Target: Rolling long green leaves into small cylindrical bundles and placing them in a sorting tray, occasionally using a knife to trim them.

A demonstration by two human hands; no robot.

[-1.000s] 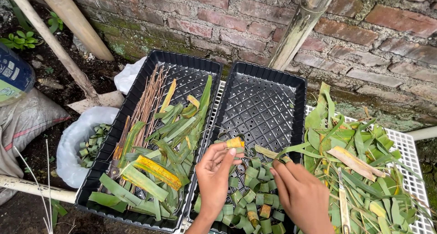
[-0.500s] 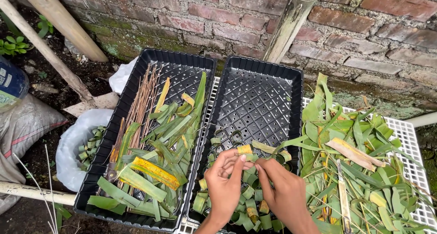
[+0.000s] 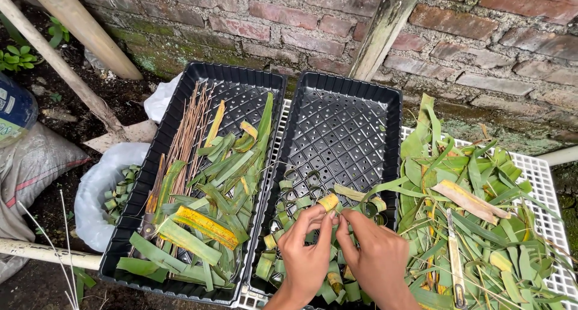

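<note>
Over the near end of the right black mesh tray, the left hand and right hand meet, fingertips pinching a short yellow-green leaf strip curled into a ring. Similar green rings lie around it in that tray. Far left of the tray, a blue container with a pale label rests on a grey sack.

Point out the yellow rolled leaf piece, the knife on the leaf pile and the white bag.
yellow rolled leaf piece (image 3: 329, 201), head view, its curved side.
knife (image 3: 456, 265), head view, mid-blade.
white bag (image 3: 99, 186), head view, its rim.
</note>
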